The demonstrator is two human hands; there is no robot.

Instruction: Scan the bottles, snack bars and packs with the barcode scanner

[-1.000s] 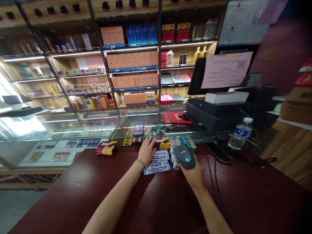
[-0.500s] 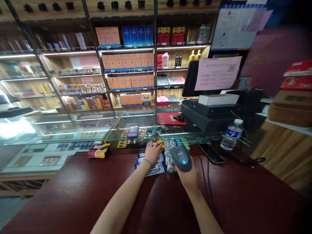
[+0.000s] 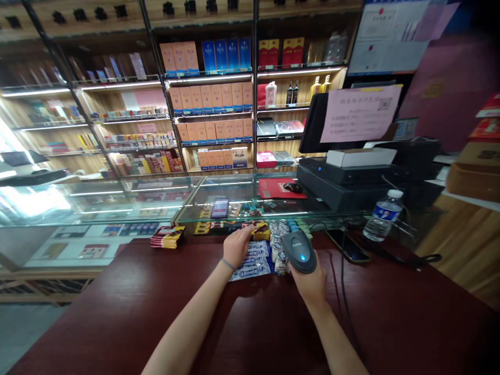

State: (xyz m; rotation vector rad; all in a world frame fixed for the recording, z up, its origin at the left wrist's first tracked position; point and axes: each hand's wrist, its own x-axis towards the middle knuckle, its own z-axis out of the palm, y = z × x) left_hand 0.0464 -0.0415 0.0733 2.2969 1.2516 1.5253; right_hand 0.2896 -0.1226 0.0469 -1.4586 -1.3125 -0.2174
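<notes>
My right hand (image 3: 312, 281) is wrapped round the grip of a dark grey barcode scanner (image 3: 299, 250), whose blue light is lit. The scanner's head covers part of a row of small silver-topped jars (image 3: 280, 264). My left hand (image 3: 236, 248), with a thin band at the wrist, lies over the left ends of blue-and-white sachets (image 3: 253, 263). Its visible fingers stretch toward a pile of yellow-and-brown packets (image 3: 261, 230); whether they touch is unclear. The other fingertips are hidden. Another stack of yellow-and-dark-red packets (image 3: 167, 237) sits apart on the left.
The dark red counter (image 3: 128, 307) meets a glass display case (image 3: 156, 208) behind it. To the right are a phone (image 3: 347, 246), a scanner cable (image 3: 344, 291), a water bottle (image 3: 383, 214) and a monitor (image 3: 312, 125). A mouse (image 3: 292, 187) rests on a red sheet (image 3: 273, 188).
My left hand has shifted off the middle of the sachets toward their left side and turned edge-on, uncovering more of them. My right hand still holds the scanner. The view has swung slightly left.
</notes>
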